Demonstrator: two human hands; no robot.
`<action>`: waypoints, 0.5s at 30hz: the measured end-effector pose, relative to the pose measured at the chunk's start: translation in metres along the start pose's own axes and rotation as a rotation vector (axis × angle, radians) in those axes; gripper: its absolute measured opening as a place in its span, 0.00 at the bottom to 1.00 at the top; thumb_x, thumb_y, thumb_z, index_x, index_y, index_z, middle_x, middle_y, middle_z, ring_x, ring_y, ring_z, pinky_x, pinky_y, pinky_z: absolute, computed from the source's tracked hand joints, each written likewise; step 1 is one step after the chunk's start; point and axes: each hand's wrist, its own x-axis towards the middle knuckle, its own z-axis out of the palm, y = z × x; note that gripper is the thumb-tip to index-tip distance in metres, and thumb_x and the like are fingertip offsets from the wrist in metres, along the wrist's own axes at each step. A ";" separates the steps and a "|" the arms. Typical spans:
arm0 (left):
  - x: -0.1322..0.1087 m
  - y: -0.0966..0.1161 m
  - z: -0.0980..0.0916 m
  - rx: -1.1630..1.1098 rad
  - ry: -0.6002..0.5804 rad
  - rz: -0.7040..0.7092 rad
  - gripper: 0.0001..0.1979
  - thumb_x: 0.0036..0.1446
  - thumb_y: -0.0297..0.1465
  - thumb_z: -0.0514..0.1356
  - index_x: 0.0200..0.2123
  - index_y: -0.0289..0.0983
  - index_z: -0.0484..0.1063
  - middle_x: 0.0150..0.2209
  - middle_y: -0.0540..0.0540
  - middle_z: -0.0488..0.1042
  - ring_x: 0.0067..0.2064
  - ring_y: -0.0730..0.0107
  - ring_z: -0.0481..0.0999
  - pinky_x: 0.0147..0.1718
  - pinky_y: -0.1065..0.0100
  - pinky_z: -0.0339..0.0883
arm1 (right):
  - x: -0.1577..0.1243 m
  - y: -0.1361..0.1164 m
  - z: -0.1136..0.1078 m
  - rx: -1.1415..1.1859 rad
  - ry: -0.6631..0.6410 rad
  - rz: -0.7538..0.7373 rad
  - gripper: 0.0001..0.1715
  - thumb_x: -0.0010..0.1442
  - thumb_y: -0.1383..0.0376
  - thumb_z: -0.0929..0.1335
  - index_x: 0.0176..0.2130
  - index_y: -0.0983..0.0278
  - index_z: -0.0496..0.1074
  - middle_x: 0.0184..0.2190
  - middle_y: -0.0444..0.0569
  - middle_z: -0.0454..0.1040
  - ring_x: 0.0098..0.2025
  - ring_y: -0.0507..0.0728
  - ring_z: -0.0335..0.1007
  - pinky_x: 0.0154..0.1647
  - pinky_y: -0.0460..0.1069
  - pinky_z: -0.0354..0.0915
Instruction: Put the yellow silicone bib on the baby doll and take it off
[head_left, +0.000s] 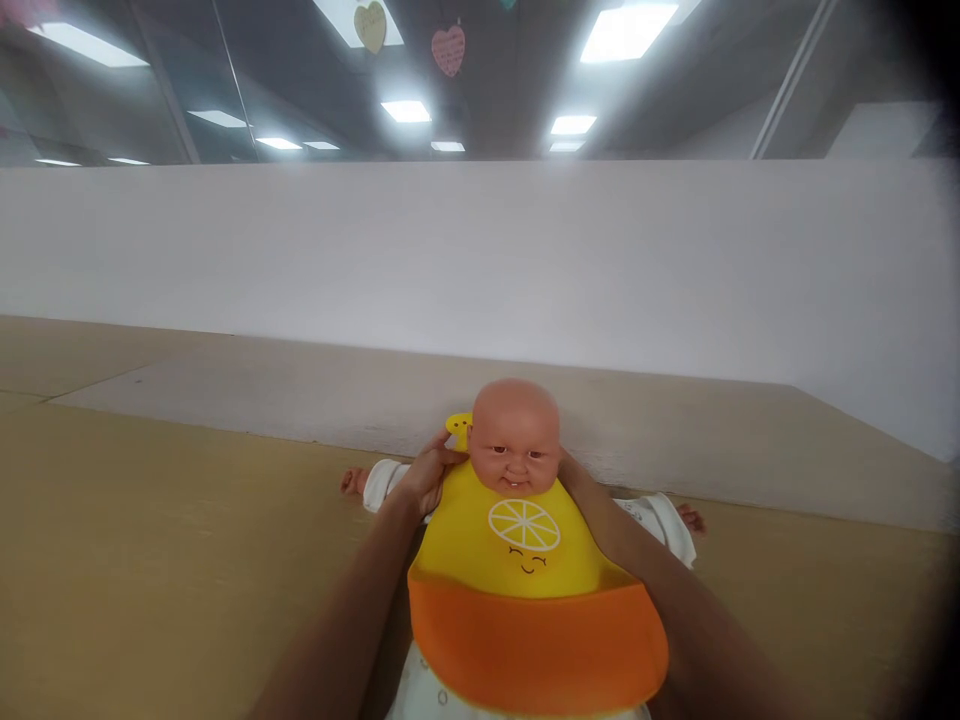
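A bald baby doll (516, 425) in a white patterned suit lies face up, its arms stretched out to both sides. Over its chest lies a bib (465, 520), yellow above with a lemon slice and a smiling face, and an orange pocket (540, 645) below. My left hand (433, 472) is closed on the bib's yellow neck strap (459, 428), whose holed end sticks up beside the doll's head. My right hand (576, 475) reaches behind the doll's neck on the other side; its fingers are hidden by the head.
The doll rests on a tan surface (187, 540). Behind it, a pale strip (247, 385) meets a low white wall (450, 260). Above the wall is glass with heart-shaped notes (448, 50) and reflected ceiling lights.
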 end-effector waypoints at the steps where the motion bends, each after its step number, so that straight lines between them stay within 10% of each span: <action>1: 0.001 0.000 0.000 0.002 -0.007 0.009 0.38 0.42 0.15 0.61 0.58 0.39 0.67 0.44 0.40 0.81 0.41 0.53 0.82 0.44 0.57 0.75 | 0.000 -0.001 0.000 -0.005 0.000 -0.024 0.14 0.54 0.54 0.69 0.40 0.54 0.78 0.40 0.43 0.78 0.50 0.61 0.69 0.48 0.48 0.68; 15: -0.008 0.011 0.021 -0.144 -0.205 0.023 0.29 0.43 0.27 0.58 0.53 0.37 0.73 0.44 0.41 0.81 0.47 0.48 0.79 0.47 0.55 0.72 | 0.012 0.008 -0.003 0.062 -0.032 -0.167 0.10 0.51 0.62 0.71 0.36 0.55 0.78 0.38 0.40 0.79 0.46 0.56 0.70 0.46 0.45 0.68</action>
